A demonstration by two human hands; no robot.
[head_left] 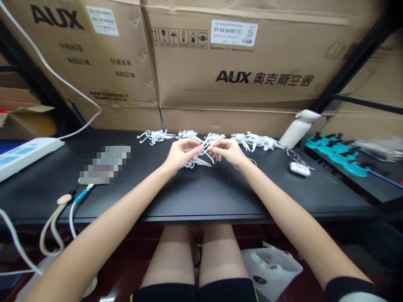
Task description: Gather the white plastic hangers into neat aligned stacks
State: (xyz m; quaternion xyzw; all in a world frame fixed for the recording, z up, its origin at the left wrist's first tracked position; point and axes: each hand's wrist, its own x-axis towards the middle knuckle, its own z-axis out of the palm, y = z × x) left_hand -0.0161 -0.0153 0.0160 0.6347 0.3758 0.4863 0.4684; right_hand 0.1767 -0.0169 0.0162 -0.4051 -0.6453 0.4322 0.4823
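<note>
Both my hands meet over the middle of the black table (201, 197). My left hand (180, 154) is closed, pinching a bunch of small white hooked wire clips (201, 158). My right hand (230, 152) is closed too, its fingertips pinching a white clip where it joins the same bunch. Behind the hands, a row of several bundles of the same white clips (252, 140) lies along the far side of the table.
Large AUX cardboard boxes (239, 63) wall the back. A white bottle (299, 128) and a small white device (299, 168) sit at the right, teal parts (340, 155) beyond. A power strip (25, 153), cables (63, 209) and a blurred flat object (105, 164) lie left.
</note>
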